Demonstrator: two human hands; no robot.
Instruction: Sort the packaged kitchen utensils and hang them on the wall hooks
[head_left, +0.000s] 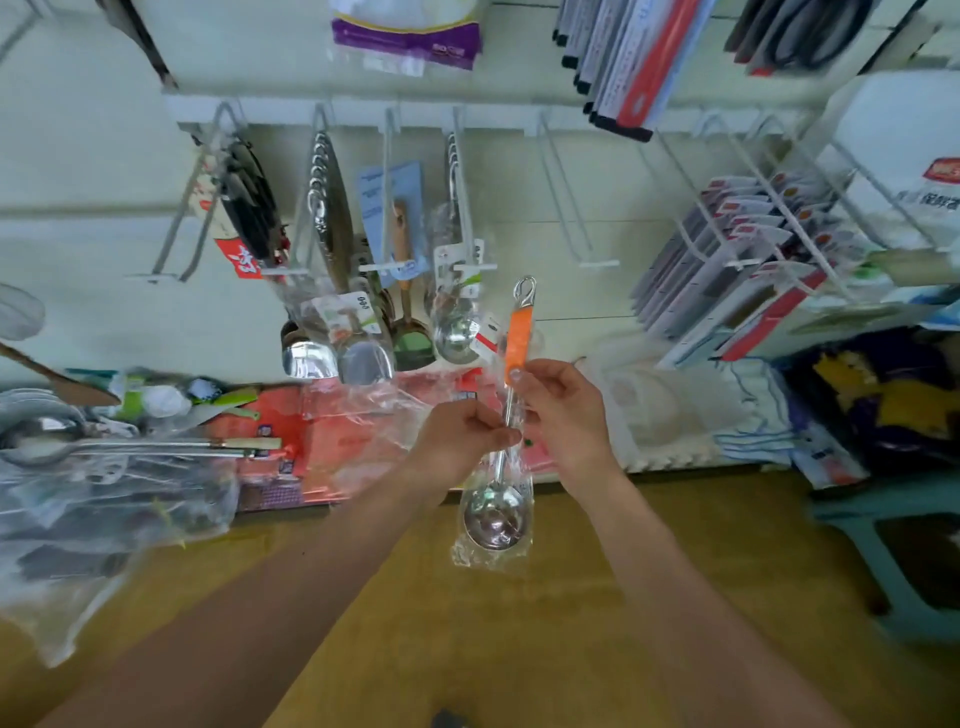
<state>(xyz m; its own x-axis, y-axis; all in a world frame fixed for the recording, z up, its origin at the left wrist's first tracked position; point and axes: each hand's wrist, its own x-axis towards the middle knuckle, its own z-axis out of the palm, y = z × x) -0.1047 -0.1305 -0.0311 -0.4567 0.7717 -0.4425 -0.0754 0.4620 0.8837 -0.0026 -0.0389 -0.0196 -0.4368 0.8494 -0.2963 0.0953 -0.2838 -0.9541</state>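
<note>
A steel ladle (496, 514) with an orange handle and a metal hanging loop at the top is held upright in its clear plastic sleeve, bowl down. My left hand (460, 436) pinches the thin shaft from the left. My right hand (561, 415) grips the shaft just below the orange handle from the right. White wire wall hooks (387, 197) above carry several packaged ladles and spatulas (363, 332). One white hook (571, 223) to the right of them hangs bare.
A pile of packaged utensils (104, 467) in plastic lies on the shelf at the left, over red packets (270, 431). Carded packages (737, 260) fill hooks at the right. Folded cloths (670, 410) sit on the shelf at right. A yellow floor lies below.
</note>
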